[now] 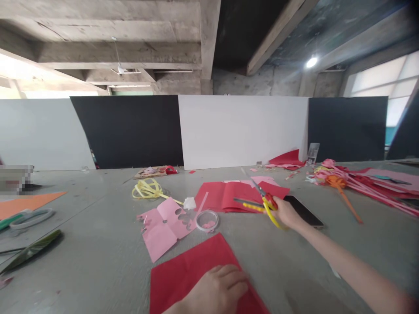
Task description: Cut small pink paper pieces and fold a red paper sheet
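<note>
My left hand [218, 288] is at the right edge of a sheet of red paper [183, 270] close to me, its fingers bent and closed against the paper. Held in my right hand [286, 212] are scissors [269, 205] with yellow and red handles, raised a little over the table. One blade points up and away. Beside it a dark, yellow-ended strip points left; whether it is the other blade or a separate tool I cannot make out. Folded red paper [212, 196] lies behind the scissors, and a dark phone [303, 211] rests by my right wrist.
Pink paper with cut-out holes [163, 226] lies left of a roll of tape [207, 221]. Yellow strips [149, 188] are farther back. At the right are an orange paper flower [338, 182] and pink strips. A green leaf-like piece [36, 250] and orange paper [29, 204] lie left.
</note>
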The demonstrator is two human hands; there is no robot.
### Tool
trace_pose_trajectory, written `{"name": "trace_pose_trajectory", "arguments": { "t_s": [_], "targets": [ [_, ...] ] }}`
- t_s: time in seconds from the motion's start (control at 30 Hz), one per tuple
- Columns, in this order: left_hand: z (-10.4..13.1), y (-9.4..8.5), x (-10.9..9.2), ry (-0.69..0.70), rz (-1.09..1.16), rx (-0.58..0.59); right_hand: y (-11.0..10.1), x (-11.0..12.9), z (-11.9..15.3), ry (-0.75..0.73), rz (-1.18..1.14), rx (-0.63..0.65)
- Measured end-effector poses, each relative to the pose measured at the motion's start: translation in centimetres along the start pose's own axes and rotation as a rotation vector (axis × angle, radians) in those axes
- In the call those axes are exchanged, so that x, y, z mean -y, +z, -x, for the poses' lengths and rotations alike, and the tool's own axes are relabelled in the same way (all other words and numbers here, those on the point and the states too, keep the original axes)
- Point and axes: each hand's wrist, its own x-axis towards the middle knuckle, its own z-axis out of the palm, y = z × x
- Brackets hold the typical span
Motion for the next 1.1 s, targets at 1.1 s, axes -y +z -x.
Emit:
{"name": "trace_pose_trajectory", "arguments": {
  "t_s": [1.1],
  "targets": [
    [0.2, -1.2, -1.1, -0.157, -0.139, 0.047, 1.9, 4.2, 9.5, 0.070, -0.165, 0.132]
  ]
}}
